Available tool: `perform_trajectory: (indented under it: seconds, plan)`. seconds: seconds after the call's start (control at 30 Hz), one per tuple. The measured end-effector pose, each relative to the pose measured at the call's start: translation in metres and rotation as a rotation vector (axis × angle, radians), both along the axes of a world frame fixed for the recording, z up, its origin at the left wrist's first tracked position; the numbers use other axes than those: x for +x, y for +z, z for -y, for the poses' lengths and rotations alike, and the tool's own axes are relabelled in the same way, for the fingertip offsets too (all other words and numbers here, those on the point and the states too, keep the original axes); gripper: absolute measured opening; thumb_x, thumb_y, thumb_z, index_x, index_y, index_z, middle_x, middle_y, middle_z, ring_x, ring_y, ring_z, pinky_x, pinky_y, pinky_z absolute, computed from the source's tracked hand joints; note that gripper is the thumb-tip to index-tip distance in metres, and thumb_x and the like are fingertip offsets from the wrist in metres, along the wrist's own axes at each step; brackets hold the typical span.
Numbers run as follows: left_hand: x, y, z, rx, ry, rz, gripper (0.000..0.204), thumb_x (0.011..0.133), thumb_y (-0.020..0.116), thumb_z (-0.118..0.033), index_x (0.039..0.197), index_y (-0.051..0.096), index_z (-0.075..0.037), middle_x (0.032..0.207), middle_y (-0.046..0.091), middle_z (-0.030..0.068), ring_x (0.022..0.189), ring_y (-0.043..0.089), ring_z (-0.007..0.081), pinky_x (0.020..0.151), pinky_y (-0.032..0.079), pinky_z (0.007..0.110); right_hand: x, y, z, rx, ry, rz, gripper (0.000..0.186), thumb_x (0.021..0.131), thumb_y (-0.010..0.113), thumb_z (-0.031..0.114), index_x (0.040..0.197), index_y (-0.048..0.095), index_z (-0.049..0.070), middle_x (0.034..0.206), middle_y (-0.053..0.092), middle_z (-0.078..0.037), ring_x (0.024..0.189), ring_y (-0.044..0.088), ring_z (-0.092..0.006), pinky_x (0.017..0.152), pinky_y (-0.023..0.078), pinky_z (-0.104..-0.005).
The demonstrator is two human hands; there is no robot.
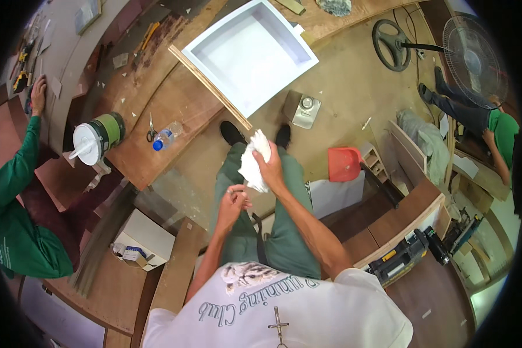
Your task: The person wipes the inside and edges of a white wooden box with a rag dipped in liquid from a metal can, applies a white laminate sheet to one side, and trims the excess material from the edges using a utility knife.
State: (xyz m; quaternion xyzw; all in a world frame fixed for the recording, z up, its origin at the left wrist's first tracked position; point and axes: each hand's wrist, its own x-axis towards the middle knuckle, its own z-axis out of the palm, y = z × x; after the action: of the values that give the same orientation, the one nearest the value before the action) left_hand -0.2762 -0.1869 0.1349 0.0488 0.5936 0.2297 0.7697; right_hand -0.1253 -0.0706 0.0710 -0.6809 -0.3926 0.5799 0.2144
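white cloth (250, 168) gripped in right hand (270, 167), left hand (230, 204) half-curled, one box (152, 236) holding packets (134, 253), one bottle (167, 137) near table's (182, 110) corner

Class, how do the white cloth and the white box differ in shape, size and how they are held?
Shape: the white cloth is crumpled, while the white box has firm edges and an open hollow.
Size: the cloth bunches into one hand; the box is much larger.
Hold: the cloth is in the right hand, while neither hand touches the box.
Shared: both look white.
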Motion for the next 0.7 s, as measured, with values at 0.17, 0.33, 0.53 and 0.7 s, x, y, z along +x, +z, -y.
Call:
perform_trajectory:
  seconds: [0.17,0.33,0.53,0.7]
  plan:
    - [0.053,-0.009,-0.011,-0.052,0.389,-0.269,0.052,0.108,0.056,-0.034,0.149,0.041,-0.006,0.132,0.061,0.0091,0.129,0.056,0.0227,0.106,0.047,0.040,0.025,-0.002,0.038,-0.013,0.101,-0.121,0.065,0.095,0.071,0.037,0.146,0.047,0.005,0.124,0.068,-0.022,0.114,0.068,-0.0321,0.097,0.051,-0.0420]
    - [0.121,-0.023,0.007,0.076,0.295,-0.184,0.041,0.106,0.061,-0.027,0.138,0.052,-0.003,0.127,0.064,0.0096,0.113,0.064,0.0172,0.093,0.053,0.034,0.064,-0.004,0.048,-0.053,-0.057,-0.091,0.049,0.098,0.068,0.032,0.135,0.053,0.004,0.111,0.069,-0.020,0.101,0.068,-0.0309,0.088,0.053,-0.0418]
    - [0.198,-0.013,0.022,0.023,0.052,-0.122,0.029,0.106,0.061,-0.022,0.127,0.055,-0.003,0.110,0.064,0.0072,0.098,0.066,0.0153,0.087,0.055,0.031,0.198,-0.039,0.034,0.036,-0.368,-0.061,0.052,0.098,0.069,0.028,0.137,0.049,0.000,0.112,0.068,-0.018,0.097,0.067,-0.0264,0.086,0.054,-0.0397]
    - [0.249,-0.018,-0.008,0.036,0.173,-0.180,0.057,0.107,0.057,-0.036,0.152,0.037,-0.007,0.148,0.049,0.0135,0.134,0.051,0.0246,0.110,0.046,0.045,0.218,-0.020,0.057,0.027,-0.227,0.011,0.058,0.096,0.069,0.036,0.139,0.049,0.003,0.115,0.069,-0.023,0.104,0.069,-0.0356,0.089,0.053,-0.0445]
